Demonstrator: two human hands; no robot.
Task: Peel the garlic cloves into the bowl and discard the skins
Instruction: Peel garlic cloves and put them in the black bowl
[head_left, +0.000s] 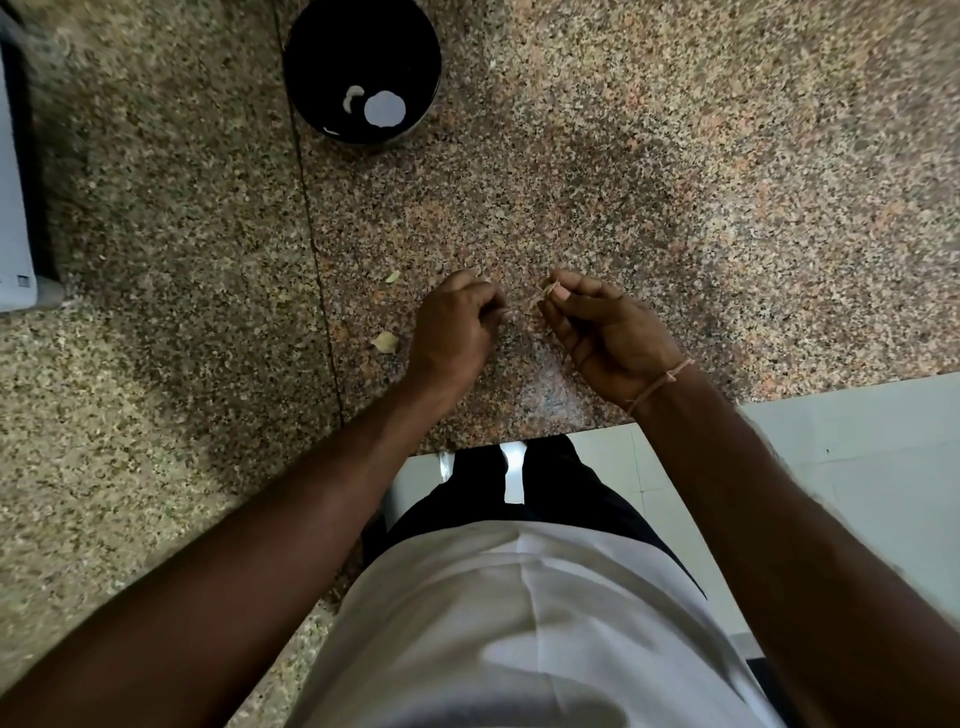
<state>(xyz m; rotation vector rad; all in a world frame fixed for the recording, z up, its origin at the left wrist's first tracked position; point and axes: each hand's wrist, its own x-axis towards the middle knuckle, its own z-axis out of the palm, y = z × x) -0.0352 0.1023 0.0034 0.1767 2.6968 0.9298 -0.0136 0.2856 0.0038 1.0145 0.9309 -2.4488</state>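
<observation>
Below the bowl (363, 73), the right hand (608, 332) pinches a garlic skin (548, 292) to strip it; the left hand (457, 327) curls shut, its contents hidden

Speckled granite counter (675, 182), brown, pink and black grain. A thin dark seam (311, 223) runs from the far edge to the near edge, left of centre; the slab left of it looks duller and greyer. Near edge visible at centre and right, pale floor below it.

On the counter:
- Dark round bowl (363, 36) at the far edge, just right of the seam. Pale pieces inside; contents not clear.
- Skin scrap (385, 342) right of the seam, toward the near edge.
- Smaller scrap (392, 276) just beyond it.
- Grey-white object (13, 234) at the left edge, cut off by the frame; kind unclear.
</observation>
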